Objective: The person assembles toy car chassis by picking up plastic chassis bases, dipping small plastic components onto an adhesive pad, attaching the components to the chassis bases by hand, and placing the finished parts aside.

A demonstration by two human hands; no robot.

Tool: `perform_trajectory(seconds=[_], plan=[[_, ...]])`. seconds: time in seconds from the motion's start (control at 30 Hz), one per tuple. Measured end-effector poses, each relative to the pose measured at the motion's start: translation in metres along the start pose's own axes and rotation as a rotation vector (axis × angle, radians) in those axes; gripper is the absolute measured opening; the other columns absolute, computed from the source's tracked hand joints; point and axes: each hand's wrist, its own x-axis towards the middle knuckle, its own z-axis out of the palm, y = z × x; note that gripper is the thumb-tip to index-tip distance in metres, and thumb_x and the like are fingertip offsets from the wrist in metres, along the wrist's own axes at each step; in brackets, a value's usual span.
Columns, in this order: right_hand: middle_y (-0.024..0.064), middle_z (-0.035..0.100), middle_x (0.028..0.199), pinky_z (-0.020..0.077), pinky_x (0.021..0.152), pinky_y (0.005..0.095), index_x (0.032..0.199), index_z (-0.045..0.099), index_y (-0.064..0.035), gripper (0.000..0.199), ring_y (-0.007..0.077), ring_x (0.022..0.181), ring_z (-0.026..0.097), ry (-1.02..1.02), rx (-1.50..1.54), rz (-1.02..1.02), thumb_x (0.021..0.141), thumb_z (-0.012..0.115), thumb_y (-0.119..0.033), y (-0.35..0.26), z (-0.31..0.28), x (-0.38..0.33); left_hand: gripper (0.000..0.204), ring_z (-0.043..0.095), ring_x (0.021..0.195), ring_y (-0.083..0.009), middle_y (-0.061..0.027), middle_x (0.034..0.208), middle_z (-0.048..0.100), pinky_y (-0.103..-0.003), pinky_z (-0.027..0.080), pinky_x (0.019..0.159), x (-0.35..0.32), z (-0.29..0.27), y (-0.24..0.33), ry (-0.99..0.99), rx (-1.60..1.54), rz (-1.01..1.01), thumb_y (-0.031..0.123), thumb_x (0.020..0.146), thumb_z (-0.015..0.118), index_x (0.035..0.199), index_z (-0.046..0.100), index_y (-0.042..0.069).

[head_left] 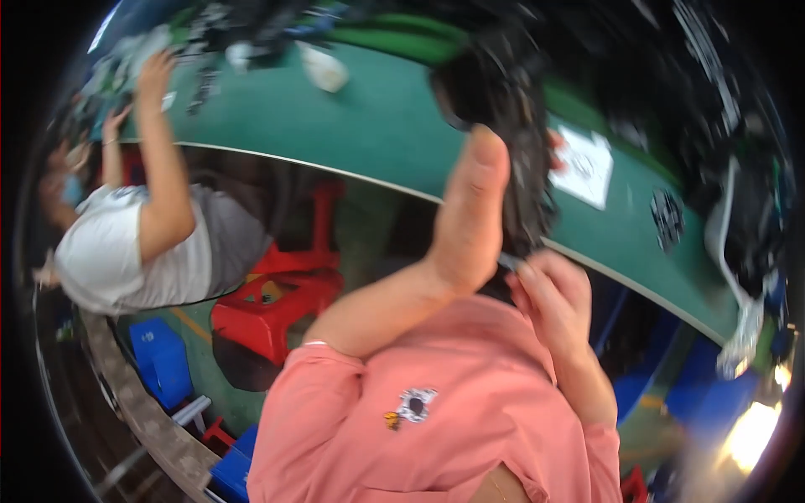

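Observation:
My left hand (474, 201) grips a long black item (524, 159), raised above the near edge of the green table. Its thumb points up along the item's side, and fingertips show on the far side. Motion blur hides what kind of item it is; its surface looks glossy and creased. Just below its lower end, my right hand (555, 289) is closed in a pinch on a small grey piece (509, 261). The piece points toward the black item; I cannot tell whether they touch.
On the green table (377, 109) lie a white printed sheet (584, 168), a small black-and-white item (667, 220) and a whitish object (323, 67). Dark items crowd its far side. A person in white (134, 243) works at left. Red stools (277, 306) and a blue box (159, 360) stand below.

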Motion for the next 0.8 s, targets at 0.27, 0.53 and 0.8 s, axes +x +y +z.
perform_trajectory(seconds=[0.27, 0.53, 0.8], plan=[[0.0056, 0.056, 0.071, 0.0398, 0.055, 0.0227, 0.083, 0.06, 0.0039, 0.005, 0.0108, 0.061, 0.05, 0.404, -0.48, -0.518, 0.084, 0.055, 0.004, 0.001, -0.042, -0.009, 0.095, 0.062, 0.096, -0.0282, -0.0186, 0.109, 0.06, -0.041, 0.052, 0.085, 0.027, -0.029, 0.085, 0.027, -0.391, -0.086, 0.077, 0.083, 0.019, 0.118, 0.05, -0.006], [0.0089, 0.055, 0.072, 0.0388, 0.053, 0.0278, 0.086, 0.058, 0.0033, 0.004, 0.0169, 0.06, 0.049, 0.594, -0.804, -0.693, 0.085, 0.055, 0.005, 0.017, -0.071, 0.009, 0.078, 0.059, 0.099, -0.0387, -0.0254, 0.107, 0.059, -0.052, 0.048, 0.087, 0.145, -0.108, 0.184, 0.053, -0.249, 0.218, 0.061, 0.093, 0.009, 0.119, 0.046, -0.003], [0.0113, 0.055, 0.069, 0.0388, 0.051, 0.0328, 0.082, 0.058, 0.001, 0.006, 0.0245, 0.057, 0.051, 0.664, -0.908, -0.724, 0.079, 0.059, 0.007, 0.013, -0.063, 0.013, 0.039, 0.058, 0.106, -0.0285, -0.0149, 0.116, 0.059, -0.048, 0.044, 0.096, 0.301, -0.17, 0.272, 0.587, -0.071, 0.487, 0.021, 0.094, 0.025, 0.112, 0.054, 0.003]])
